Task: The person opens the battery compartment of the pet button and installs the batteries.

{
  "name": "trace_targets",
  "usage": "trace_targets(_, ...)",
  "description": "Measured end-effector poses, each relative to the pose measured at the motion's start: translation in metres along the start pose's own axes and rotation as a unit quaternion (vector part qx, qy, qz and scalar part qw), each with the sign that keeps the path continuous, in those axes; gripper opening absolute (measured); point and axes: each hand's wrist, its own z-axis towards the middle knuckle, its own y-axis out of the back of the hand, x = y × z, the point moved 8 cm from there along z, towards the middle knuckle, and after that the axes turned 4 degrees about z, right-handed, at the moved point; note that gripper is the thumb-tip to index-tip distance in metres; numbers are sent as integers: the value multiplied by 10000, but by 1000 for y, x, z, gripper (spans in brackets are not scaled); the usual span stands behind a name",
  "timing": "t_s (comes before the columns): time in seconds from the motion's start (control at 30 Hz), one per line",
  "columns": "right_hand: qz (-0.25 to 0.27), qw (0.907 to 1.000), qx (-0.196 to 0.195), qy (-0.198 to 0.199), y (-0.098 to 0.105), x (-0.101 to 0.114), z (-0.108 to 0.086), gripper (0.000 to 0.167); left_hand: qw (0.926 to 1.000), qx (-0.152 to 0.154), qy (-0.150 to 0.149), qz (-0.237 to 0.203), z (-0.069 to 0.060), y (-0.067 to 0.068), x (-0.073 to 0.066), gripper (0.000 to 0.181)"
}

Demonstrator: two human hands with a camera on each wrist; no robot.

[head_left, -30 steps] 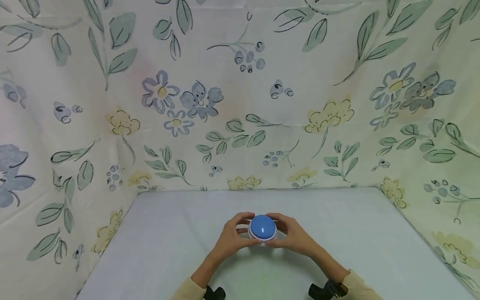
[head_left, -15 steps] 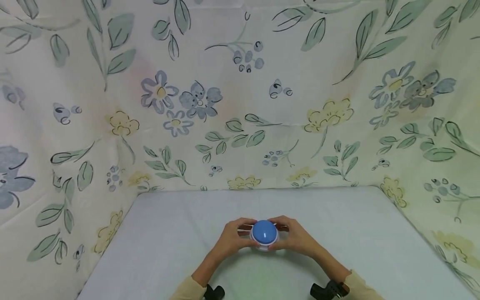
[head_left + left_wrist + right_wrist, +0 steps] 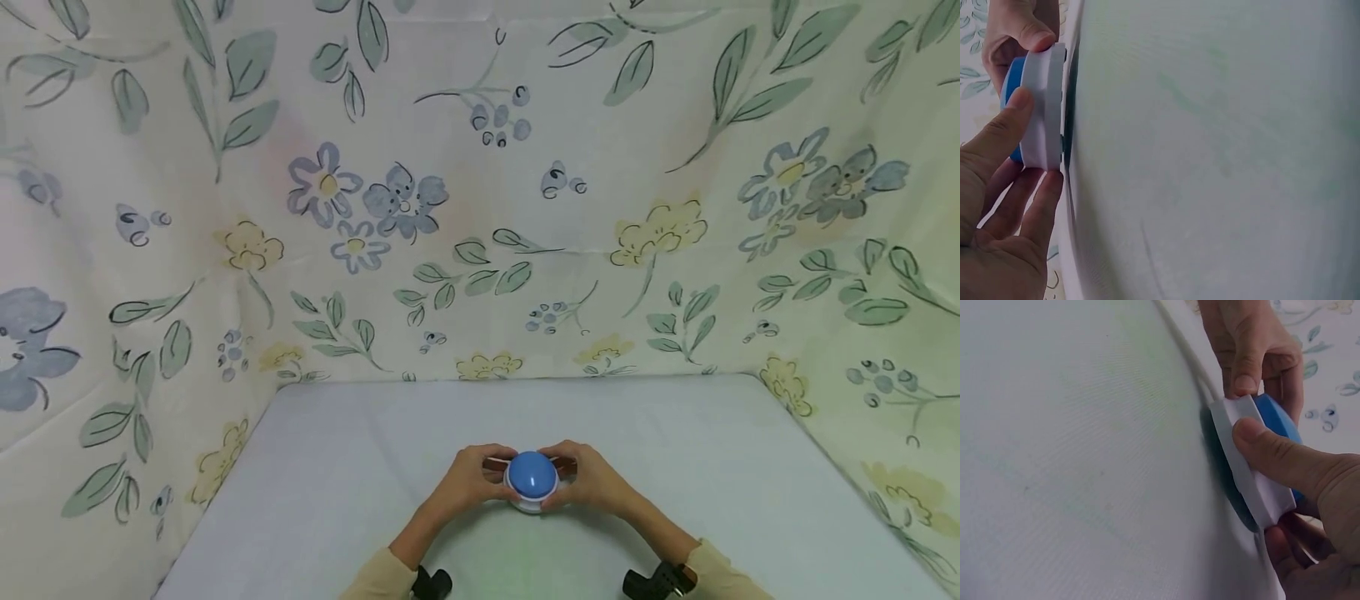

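A push button with a blue dome (image 3: 532, 473) and a round white base (image 3: 1042, 119) is at the middle front of the head view, blue side up. My left hand (image 3: 463, 482) grips its left side, thumb on the near side and fingers round the far side. From the right, my right hand (image 3: 600, 485) holds it the same way. In the right wrist view, my right thumb presses the white base (image 3: 1254, 459), and a dark shadow lies under it. Whether the base touches the table or is slightly above it, I cannot tell.
A white cloth covers the table (image 3: 360, 433). Behind it and at both sides hangs a floral curtain (image 3: 480, 192). Dark wrist cameras (image 3: 654, 581) are strapped at both cuffs of the cream sleeves (image 3: 723, 575).
Both hands have brought the push button a short way toward me and slightly to the right. Their grip on it looks much the same.
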Motion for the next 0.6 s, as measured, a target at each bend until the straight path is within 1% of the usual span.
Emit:
trace_targets(0.17, -173, 9998, 1, -24, -2, 1, -1, 72, 9997, 87, 75, 213, -1, -2, -1, 52)
trace_targets(0.4, -272, 9996, 26, 7, -2, 2, -1, 71, 9996, 107, 53, 260, -1, -2, -3, 52)
trace_targets(0.6, -269, 9996, 40, -35, -3, 1, -2, 72, 9994, 129, 128, 282, -1, -3, -3, 52)
